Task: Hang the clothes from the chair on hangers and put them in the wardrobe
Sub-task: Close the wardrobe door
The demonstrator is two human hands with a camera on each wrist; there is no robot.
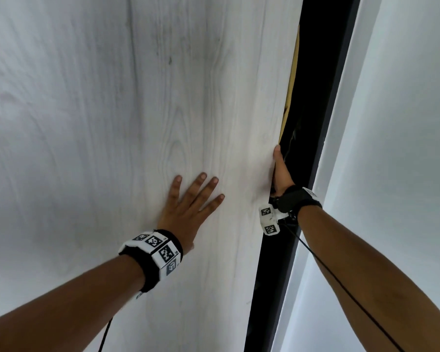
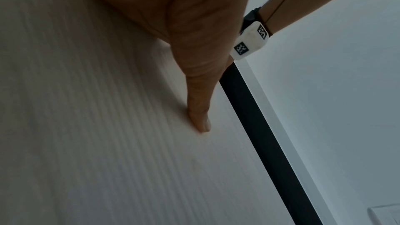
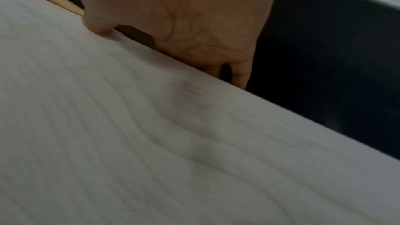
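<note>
Head view, left to right. A pale wood-grain wardrobe door (image 1: 112,110) is filling the left and centre of the frame. The left hand (image 1: 188,207), in the lower centre, is lying flat against the door face with fingers straight and spread — pressing, grasping nothing; a black wristband with white coded tags (image 1: 154,255) is sitting on that wrist. In the left wrist view the thumb (image 2: 200,117) is touching the panel, tip down.

Right of centre, the right hand (image 1: 280,171) is gripping the door's right edge: its thumb is lying on the front face, while its fingers (image 3: 240,74) are curling behind the edge, as the right wrist view shows. A tagged band with a thin cable (image 1: 277,214) is sitting on this wrist.

Just beyond the edge, a narrow dark opening of the wardrobe (image 1: 313,85) is running from upper centre-right down to the bottom; a sliver of yellow fabric (image 1: 291,80) is showing inside it, against the door edge — what garment it is cannot be told. At far right, a white wall (image 1: 404,148) is bordering the dark frame.
</note>
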